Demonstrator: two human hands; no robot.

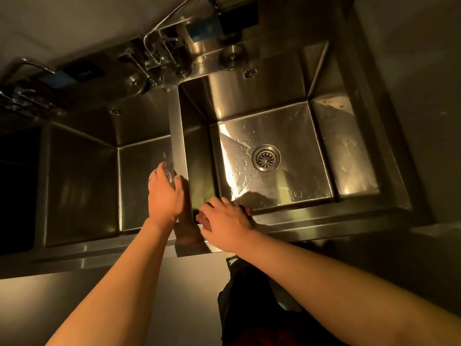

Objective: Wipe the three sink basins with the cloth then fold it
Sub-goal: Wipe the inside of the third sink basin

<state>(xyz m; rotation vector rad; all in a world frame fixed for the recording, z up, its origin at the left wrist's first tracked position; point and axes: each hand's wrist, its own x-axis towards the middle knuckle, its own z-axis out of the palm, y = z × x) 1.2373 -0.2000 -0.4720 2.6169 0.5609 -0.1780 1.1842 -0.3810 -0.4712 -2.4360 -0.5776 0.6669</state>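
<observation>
Far left of the left grip: a dark basin (17, 186), mostly black shadow. Behind it, a tap (37, 66) and a dark box (83, 73) on the wall.

Just left of and under the left grip: the middle basin (82, 183), shiny steel, dim inside.

Left grip (163, 193): fingers straight and spread wide, holding nothing, resting flat on the steel strip (178, 136) between the middle and right basins. Fingertips at the strip's edge, over the middle basin's drain, mostly hidden beneath.

Far behind the left grip: taps and pipes (154, 53) on the back ledge, plus a round metal plug (233, 56).

Just right of the left grip, near but not touching: right grip (224, 221), fingers bent down onto the cloth (202, 219). Cloth reddish-brown, bunched, mostly hidden under the palm, sitting at the near left corner of the right basin (274, 151), on its front rim. Can't tell how tight the hold is.

Past the right grip, up and right: the right basin's wet, bright floor with water drops, and a round drain (265, 158) in the middle.

Below the right grip: dark clothing (249, 303) over pale floor.
</observation>
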